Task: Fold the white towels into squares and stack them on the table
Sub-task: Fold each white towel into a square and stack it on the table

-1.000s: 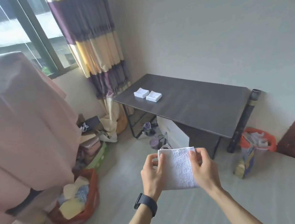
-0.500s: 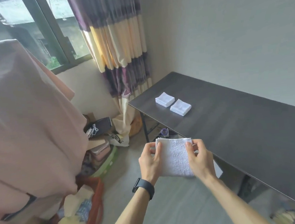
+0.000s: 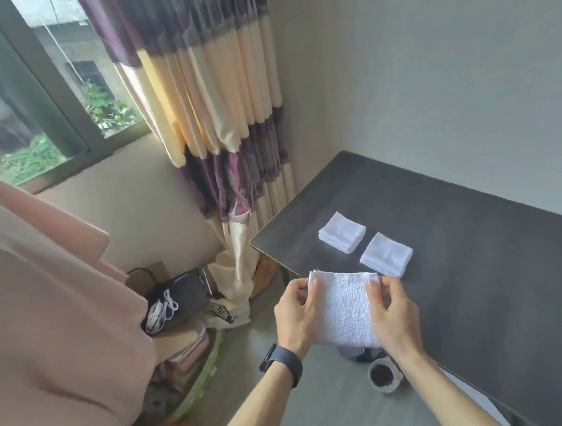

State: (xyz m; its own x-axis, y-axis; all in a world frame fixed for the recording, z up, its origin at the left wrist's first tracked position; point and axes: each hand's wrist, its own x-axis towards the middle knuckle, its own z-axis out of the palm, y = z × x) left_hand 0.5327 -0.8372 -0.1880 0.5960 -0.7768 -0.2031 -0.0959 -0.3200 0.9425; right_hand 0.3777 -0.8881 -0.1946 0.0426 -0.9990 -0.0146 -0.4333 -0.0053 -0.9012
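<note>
Low centre of frame, left hand (image 3: 297, 314) and right hand (image 3: 395, 311) pinch a folded white towel (image 3: 346, 312) by the bench (image 3: 480, 281) edge. Folding looks done; the next move is probably laying it squarely on the nearer stack (image 3: 386, 255).

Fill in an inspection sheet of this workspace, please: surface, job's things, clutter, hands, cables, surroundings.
Surface: dark table, carrying two folded towels near its corner by the curtain.
Job's things: far folded towel and near folded towel lie side by side, apart; held towel, white, is in the air at the table's edge.
Clutter: black bag on the floor below the window; small cup with dark contents on the floor.
Hands: left hand and right hand each pinch an upper corner of the held towel; black watch on the left wrist.
Cables: white cord on the black bag; its kind cannot be told.
Surroundings: striped curtain, window, grey wall, pink cloth at the left.
</note>
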